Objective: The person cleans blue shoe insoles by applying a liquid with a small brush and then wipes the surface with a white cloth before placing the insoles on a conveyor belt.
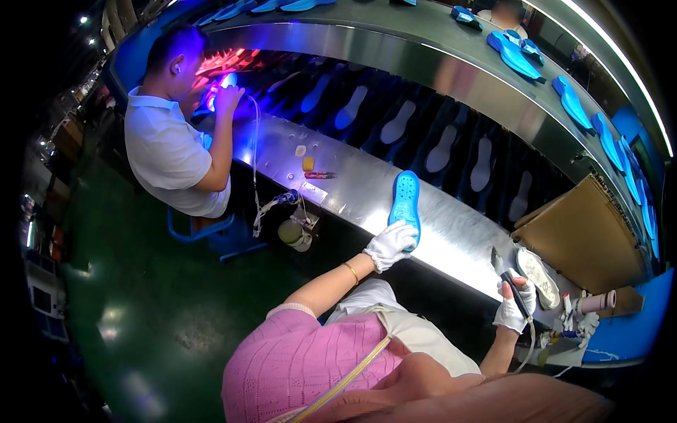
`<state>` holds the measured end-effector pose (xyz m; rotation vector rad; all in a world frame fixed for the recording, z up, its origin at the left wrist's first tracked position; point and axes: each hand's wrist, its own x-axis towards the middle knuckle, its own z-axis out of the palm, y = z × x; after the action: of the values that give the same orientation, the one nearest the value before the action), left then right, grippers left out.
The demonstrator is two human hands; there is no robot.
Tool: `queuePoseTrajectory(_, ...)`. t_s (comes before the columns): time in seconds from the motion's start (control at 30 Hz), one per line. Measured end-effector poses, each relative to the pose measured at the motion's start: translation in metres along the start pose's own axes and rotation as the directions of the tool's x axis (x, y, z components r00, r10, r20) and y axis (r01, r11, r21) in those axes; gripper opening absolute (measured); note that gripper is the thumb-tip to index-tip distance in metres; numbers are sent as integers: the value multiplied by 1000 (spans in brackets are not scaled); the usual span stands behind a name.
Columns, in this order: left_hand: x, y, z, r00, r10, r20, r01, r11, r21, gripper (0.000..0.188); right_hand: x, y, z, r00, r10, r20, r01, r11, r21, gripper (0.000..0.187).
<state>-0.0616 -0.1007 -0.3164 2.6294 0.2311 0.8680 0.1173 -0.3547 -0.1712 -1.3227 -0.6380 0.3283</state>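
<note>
A blue shoe sole point(405, 201) with small holes toward its far end lies lengthwise on the metal bench ledge. My left hand point(392, 247), in a white glove, grips its near end, fingers curled over the edge. To the right, my right hand point(514, 309) wears a white glove that leaves some fingertips bare. It is wrapped round a black-handled tool point(515, 292) with a flat tip and a pale cord or tube trailing below; the tool's exact kind is unclear. Just beside that tool lies a sole-shaped white piece point(539, 276).
Beyond the metal ledge point(345, 163) runs a dark conveyor carrying several soles. More blue soles point(575, 102) line the upper belt. A cardboard sheet point(585, 229) leans at right, near thread spools point(596, 302). At left sits a co-worker point(173, 148) holding a glowing lamp.
</note>
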Motion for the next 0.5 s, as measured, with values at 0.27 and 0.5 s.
queuePoseTrajectory(0.27,51,8,-85,773,-633,-31,135,212,-968,14,1,25,11,995,-26,93,28,999,-16,22)
queuePoseTrajectory(0.5,86,13,-146,861,-495,114,-24,-264,-964,56,1,16,24,997,-19,81,11,995,100,21)
